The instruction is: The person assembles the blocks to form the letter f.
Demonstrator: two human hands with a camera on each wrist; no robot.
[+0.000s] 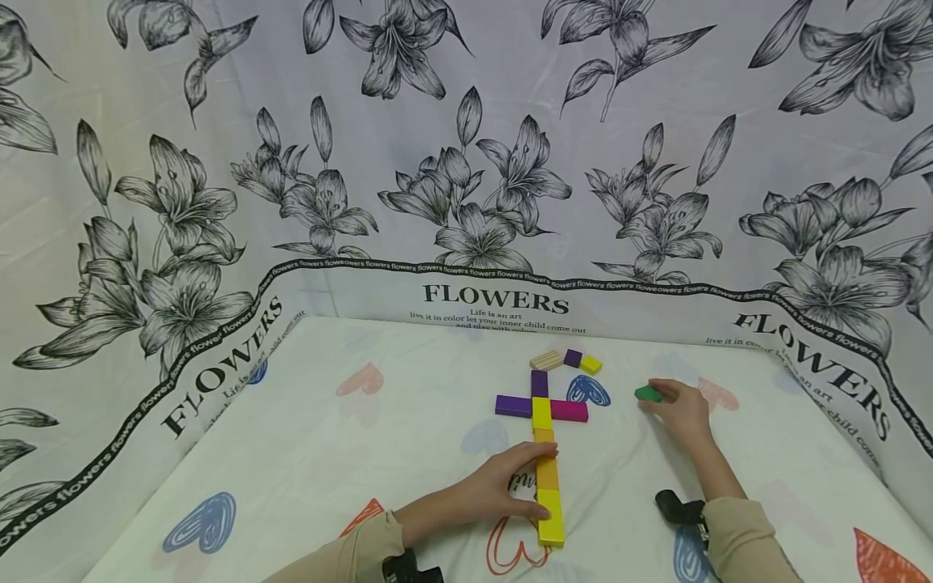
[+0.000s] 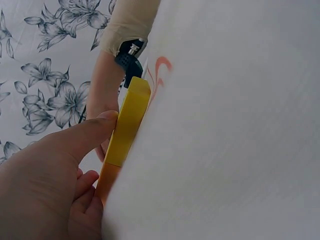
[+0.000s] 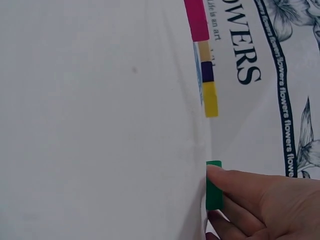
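On the cloth, several coloured wooden blocks lie in a cross. Its long stem has a small yellow block (image 1: 542, 413), an orange block (image 1: 547, 470) and a longer yellow block (image 1: 551, 518) end to end. My left hand (image 1: 496, 486) rests against the stem's left side, thumb on the longer yellow block, fingertips at the orange one. At the top sit a dark purple block (image 1: 539, 384), a purple block (image 1: 513, 406) to the left and a magenta block (image 1: 568, 410) to the right. Off to the right, my right hand (image 1: 683, 410) pinches a green block (image 3: 214, 187) between thumb and fingers.
Behind the cross lie a plain wood-coloured block (image 1: 546, 360), a small dark purple block (image 1: 573, 358) and a small yellow block (image 1: 591, 364). A flower-printed curtain (image 1: 481, 178) rises at the back and sides of the heart-patterned cloth (image 1: 306, 461).
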